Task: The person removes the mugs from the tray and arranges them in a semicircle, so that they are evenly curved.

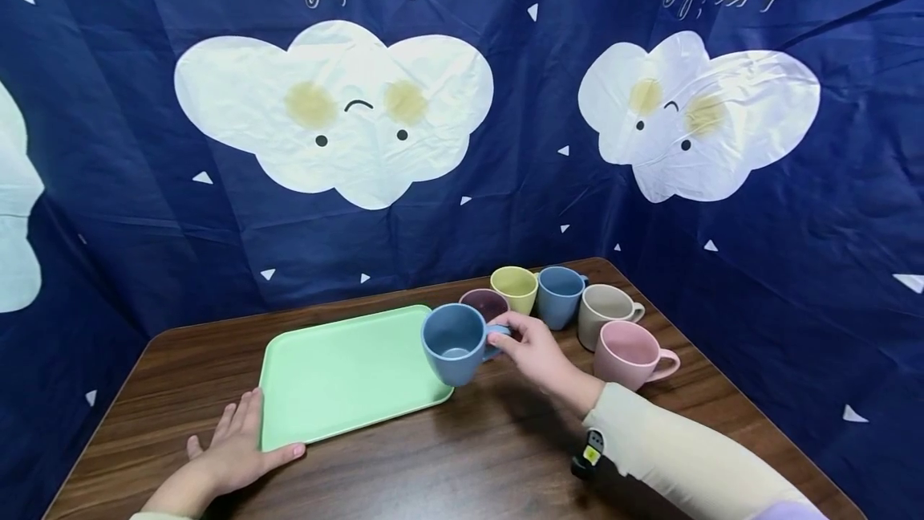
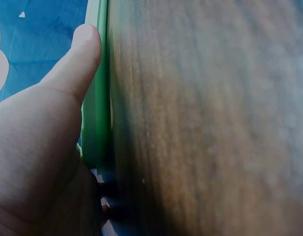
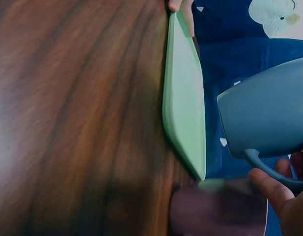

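A blue mug (image 1: 453, 347) hangs in the air over the right end of the light green tray (image 1: 339, 375). My right hand (image 1: 537, 355) pinches its handle between thumb and fingers; the right wrist view shows the same blue mug (image 3: 269, 110) clear of the tray (image 3: 184, 98). At the tray's near left corner, my left hand (image 1: 234, 444) lies with straight, spread fingers against the edge. In the left wrist view its thumb (image 2: 87, 44) rests along the green rim (image 2: 99, 123). A dark purple mug (image 1: 485, 303) stands partly hidden behind the held mug.
Beyond my right hand stand a yellow-green mug (image 1: 514, 287), a second blue mug (image 1: 559, 295), a beige mug (image 1: 605, 315) and a pink mug (image 1: 628, 355). The brown wooden table (image 1: 404, 472) meets a dark blue curtain (image 1: 534, 223) at the back and right.
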`<state>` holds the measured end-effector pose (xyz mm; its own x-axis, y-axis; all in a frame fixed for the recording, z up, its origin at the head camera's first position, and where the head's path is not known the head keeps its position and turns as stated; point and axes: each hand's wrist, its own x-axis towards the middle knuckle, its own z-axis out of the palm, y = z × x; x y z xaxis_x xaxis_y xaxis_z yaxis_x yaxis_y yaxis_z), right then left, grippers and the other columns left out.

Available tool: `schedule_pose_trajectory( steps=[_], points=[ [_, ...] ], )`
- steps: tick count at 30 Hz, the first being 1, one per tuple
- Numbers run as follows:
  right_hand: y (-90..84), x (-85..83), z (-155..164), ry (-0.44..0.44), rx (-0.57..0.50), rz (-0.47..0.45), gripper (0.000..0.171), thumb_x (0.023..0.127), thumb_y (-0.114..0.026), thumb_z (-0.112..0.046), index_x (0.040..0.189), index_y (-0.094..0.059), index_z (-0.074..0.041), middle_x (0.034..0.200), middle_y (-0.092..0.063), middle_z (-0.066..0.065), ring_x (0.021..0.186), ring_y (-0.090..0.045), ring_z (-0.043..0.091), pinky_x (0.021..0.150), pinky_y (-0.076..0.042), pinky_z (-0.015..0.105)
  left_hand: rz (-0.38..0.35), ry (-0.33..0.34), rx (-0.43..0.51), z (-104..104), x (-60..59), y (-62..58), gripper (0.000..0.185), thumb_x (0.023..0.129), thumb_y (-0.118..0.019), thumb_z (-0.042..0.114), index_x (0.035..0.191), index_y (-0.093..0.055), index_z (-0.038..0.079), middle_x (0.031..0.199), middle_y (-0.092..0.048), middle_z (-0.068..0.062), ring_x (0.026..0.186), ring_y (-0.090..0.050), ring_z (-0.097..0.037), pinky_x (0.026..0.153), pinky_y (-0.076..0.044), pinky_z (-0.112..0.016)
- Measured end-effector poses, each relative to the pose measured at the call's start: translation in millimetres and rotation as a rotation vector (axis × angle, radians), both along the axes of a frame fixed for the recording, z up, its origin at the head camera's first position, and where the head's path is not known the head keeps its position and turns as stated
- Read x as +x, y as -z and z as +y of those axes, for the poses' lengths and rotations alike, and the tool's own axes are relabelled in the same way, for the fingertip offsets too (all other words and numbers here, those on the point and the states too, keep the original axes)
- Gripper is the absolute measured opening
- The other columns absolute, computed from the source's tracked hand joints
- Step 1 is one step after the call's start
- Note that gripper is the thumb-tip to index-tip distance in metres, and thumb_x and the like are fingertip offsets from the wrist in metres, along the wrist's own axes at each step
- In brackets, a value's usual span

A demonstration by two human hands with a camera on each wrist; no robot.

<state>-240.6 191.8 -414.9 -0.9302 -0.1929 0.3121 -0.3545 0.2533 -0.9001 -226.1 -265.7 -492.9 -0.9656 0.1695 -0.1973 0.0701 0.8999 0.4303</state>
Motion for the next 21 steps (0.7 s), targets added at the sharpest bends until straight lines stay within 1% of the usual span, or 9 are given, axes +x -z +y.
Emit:
schedule_pose_trajectory(
  steps=[4,6,7,9,13,14,16,21],
  points=[
    [4.4,11.2,22.7,0.063,0.052,0.027,0.014,0.096,-0.066,-0.003,0.106,-0.069,0.005,0.096,-0.069,0.016,0.08,-0.064,0.017,0.069,-0.058,0.028,-0.007,-0.002,-0.001,0.5,1.0,-2.1,0.133,0.084,-0.063,0.074,0.154,0.01,-0.012,0.155,0.006,-0.043,0.141,0.008,-0.064,0.091,0.011,-0.088],
    [6.5,17.1,32.6,0.095,0.056,0.016,0.013,0.096,-0.067,-0.004,0.106,-0.07,0.004,0.094,-0.068,0.014,0.078,-0.063,0.017,0.067,-0.056,0.027,-0.01,-0.001,0.001,0.1,1.3,-2.9,0.133,0.084,-0.063,0.074,0.154,0.01,-0.013,0.155,0.006,-0.043,0.141,0.008,-0.064,0.091,0.011,-0.088],
    [7.6,19.5,37.4,0.106,0.059,0.009,0.013,0.096,-0.067,-0.004,0.106,-0.07,0.004,0.094,-0.068,0.013,0.078,-0.063,0.018,0.068,-0.057,0.029,-0.012,-0.001,0.001,-0.2,1.3,-2.9,0.132,0.084,-0.063,0.074,0.154,0.01,-0.013,0.155,0.007,-0.043,0.141,0.009,-0.064,0.091,0.011,-0.088],
    [8.4,24.9,45.9,0.122,0.045,-0.002,0.013,0.096,-0.067,-0.003,0.106,-0.069,0.005,0.094,-0.067,0.013,0.077,-0.064,0.018,0.068,-0.057,0.028,-0.014,-0.001,0.003,-0.7,1.2,-2.6,0.132,0.084,-0.063,0.073,0.153,0.01,-0.013,0.155,0.007,-0.044,0.14,0.01,-0.064,0.09,0.012,-0.088],
    [8.7,34.7,61.5,0.138,0.023,-0.008,0.015,0.097,-0.065,-0.002,0.108,-0.068,0.007,0.097,-0.067,0.015,0.081,-0.065,0.015,0.072,-0.058,0.028,-0.014,-0.003,-0.002,-1.7,0.2,-1.1,0.132,0.085,-0.062,0.074,0.153,0.01,-0.013,0.154,0.008,-0.044,0.14,0.01,-0.065,0.089,0.011,-0.088],
    [8.2,37.7,65.2,0.143,0.021,-0.006,0.015,0.097,-0.065,-0.002,0.109,-0.067,0.008,0.097,-0.067,0.015,0.081,-0.065,0.014,0.071,-0.057,0.026,-0.013,-0.002,-0.003,-1.6,0.2,-0.8,0.132,0.085,-0.062,0.074,0.153,0.009,-0.013,0.154,0.007,-0.044,0.14,0.01,-0.065,0.089,0.011,-0.089],
    [7.9,42.9,72.3,0.149,0.024,0.003,0.016,0.097,-0.064,-0.001,0.109,-0.067,0.009,0.097,-0.067,0.015,0.082,-0.066,0.013,0.074,-0.058,0.028,-0.014,-0.001,-0.001,-1.5,-0.1,-0.4,0.131,0.085,-0.062,0.073,0.153,0.009,-0.013,0.154,0.007,-0.044,0.14,0.01,-0.065,0.089,0.011,-0.089],
    [7.8,54.5,87.4,0.158,0.036,0.014,0.016,0.098,-0.062,0.001,0.109,-0.066,0.011,0.096,-0.066,0.013,0.081,-0.066,0.011,0.074,-0.06,0.03,-0.016,0.0,0.005,-0.5,-0.3,-0.3,0.131,0.085,-0.062,0.073,0.153,0.009,-0.013,0.154,0.008,-0.045,0.14,0.011,-0.065,0.089,0.011,-0.089]
  ],
)
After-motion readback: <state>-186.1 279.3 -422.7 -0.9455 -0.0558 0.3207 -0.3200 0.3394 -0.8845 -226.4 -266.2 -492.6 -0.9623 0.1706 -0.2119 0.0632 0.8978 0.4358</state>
